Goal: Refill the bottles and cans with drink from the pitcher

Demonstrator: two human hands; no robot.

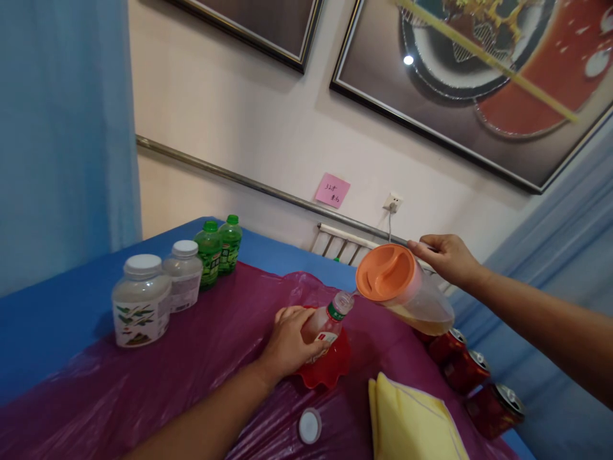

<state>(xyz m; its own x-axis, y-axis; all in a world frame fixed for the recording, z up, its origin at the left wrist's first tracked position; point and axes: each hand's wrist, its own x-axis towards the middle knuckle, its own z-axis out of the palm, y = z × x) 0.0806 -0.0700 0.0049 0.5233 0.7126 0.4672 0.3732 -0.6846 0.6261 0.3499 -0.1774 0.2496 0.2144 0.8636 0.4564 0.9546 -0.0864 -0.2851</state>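
My left hand (pixel 290 342) is wrapped round a clear plastic bottle (pixel 313 324) with a green neck band, tilted a little to the right. Its mouth is uncapped. Under the bottle lies a red scalloped dish (pixel 330 367). My right hand (pixel 447 259) grips the handle of a translucent pitcher (pixel 426 306) with an orange lid (pixel 385 273). The pitcher is tipped to the left, its spout right at the bottle's mouth, and pale yellowish liquid shows inside it. A white cap (pixel 310 427) lies on the purple plastic sheet (pixel 191 383) in front of the dish.
Two white-lidded jars (pixel 141 303) and two green bottles (pixel 209 255) stand in a row at left. Several red cans (pixel 467 370) line the right side. A folded yellow cloth (pixel 416 418) lies at the front. Behind the table run a metal rail (pixel 239 180) and a wall.
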